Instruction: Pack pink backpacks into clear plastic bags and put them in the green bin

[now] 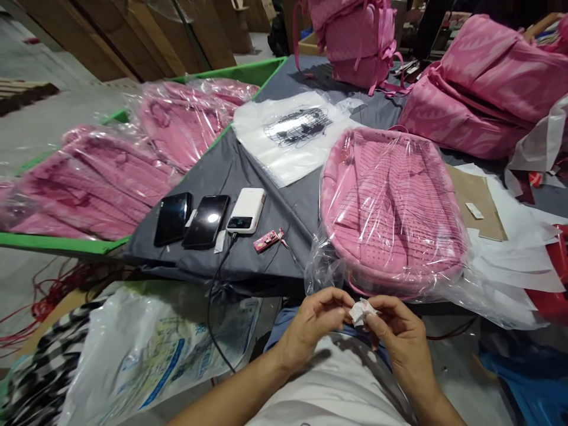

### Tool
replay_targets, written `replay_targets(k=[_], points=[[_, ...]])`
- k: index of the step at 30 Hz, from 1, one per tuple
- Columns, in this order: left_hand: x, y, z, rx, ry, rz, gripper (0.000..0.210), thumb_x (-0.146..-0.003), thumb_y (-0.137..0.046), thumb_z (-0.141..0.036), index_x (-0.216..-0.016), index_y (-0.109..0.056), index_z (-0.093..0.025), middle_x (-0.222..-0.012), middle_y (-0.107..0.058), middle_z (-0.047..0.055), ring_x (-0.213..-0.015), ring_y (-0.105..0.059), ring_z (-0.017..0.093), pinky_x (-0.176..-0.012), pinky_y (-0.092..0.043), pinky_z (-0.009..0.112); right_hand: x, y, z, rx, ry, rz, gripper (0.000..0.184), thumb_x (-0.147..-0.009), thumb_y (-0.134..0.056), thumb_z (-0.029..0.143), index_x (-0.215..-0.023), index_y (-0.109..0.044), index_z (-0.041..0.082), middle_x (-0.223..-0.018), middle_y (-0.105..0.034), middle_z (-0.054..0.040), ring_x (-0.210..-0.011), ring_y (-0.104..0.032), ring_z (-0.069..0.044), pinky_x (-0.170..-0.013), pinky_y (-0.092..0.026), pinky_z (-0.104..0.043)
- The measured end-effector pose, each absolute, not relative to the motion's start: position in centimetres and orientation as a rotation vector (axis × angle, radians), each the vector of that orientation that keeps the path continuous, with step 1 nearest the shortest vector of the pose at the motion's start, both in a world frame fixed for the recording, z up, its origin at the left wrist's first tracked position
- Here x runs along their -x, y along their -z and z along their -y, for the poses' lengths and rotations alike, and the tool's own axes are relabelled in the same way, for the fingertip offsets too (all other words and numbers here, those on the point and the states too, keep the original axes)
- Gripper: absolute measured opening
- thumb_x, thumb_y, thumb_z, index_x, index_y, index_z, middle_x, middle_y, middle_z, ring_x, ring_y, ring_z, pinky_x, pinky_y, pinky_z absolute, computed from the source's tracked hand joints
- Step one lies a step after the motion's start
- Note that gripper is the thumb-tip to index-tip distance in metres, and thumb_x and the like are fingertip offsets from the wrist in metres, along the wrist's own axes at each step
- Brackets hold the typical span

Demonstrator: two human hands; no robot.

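Note:
A small crumpled piece of white paper is held up between my hands, just in front of my body. My right hand pinches it between thumb and finger from the right. On its left edge, the curled fingertips of my left hand close in against it. Just beyond my hands, a pink backpack in a clear plastic bag lies flat on the dark-covered table. The bag's loose edge hangs near my fingers.
Two dark phones, a white power bank with a cable and a small pink item lie left. Bagged pink backpacks fill a green-edged surface. More pink backpacks stand behind; paper sheets lie right.

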State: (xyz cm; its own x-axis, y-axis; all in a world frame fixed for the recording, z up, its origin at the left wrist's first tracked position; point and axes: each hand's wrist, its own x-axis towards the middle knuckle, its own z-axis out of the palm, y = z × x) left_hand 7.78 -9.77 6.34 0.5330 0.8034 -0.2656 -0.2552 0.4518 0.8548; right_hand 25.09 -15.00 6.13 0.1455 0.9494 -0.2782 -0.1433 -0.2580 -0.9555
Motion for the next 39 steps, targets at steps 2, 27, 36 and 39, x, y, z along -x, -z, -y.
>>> replay_targets(k=[2, 27, 36, 39], points=[[-7.8, -6.3, 9.9, -0.997, -0.792, -0.730, 0.036, -0.075, -0.084, -0.047, -0.093, -0.074, -0.018, -0.094, -0.067, 0.005, -0.088, -0.061, 0.018, -0.081, -0.047, 0.027, -24.9, -6.3, 14.9, 1.367, -1.261, 0.934, 0.032, -0.080, -0.081, 0.048, -0.092, -0.073, 0.019, -0.080, -0.069, -0.0046, -0.059, -0.057, -0.012, -0.045, -0.047, -0.018], [-7.3, -7.4, 10.5, -2.053, -1.080, -0.822, 0.015, -0.098, -0.053, -0.013, -0.100, -0.068, -0.016, -0.099, -0.069, 0.010, -0.093, -0.069, 0.017, -0.084, -0.058, 0.026, -24.9, -8.8, 14.0, 1.338, -0.499, 1.684, 0.008, -0.095, -0.064, 0.018, -0.097, -0.070, 0.022, -0.077, -0.068, -0.0023, -0.059, -0.060, -0.012, -0.049, -0.048, -0.023], [-6.7, -7.1, 10.3, -2.027, -1.061, -0.704, 0.015, -0.099, -0.054, -0.010, -0.103, -0.068, -0.015, -0.103, -0.073, 0.012, -0.100, -0.069, 0.017, -0.091, -0.057, 0.026, -25.9, -9.4, 13.7, 1.405, -0.943, 1.577, 0.024, -0.098, -0.061, 0.035, -0.082, -0.070, 0.020, -0.075, -0.065, -0.0028, -0.064, -0.060, -0.013, -0.055, -0.046, -0.022], [-6.6, -6.8, 10.2, -1.879, -1.014, -0.692, 0.014, -0.098, -0.056, -0.012, -0.098, -0.070, -0.016, -0.102, -0.074, 0.011, -0.097, -0.069, 0.017, -0.088, -0.056, 0.026, -26.1, -9.0, 13.4, 1.408, -1.234, 1.379, 0.035, -0.095, -0.063, 0.049, -0.078, -0.065, 0.019, -0.067, -0.055, 0.0012, -0.056, -0.049, -0.010, -0.049, -0.039, -0.020]])
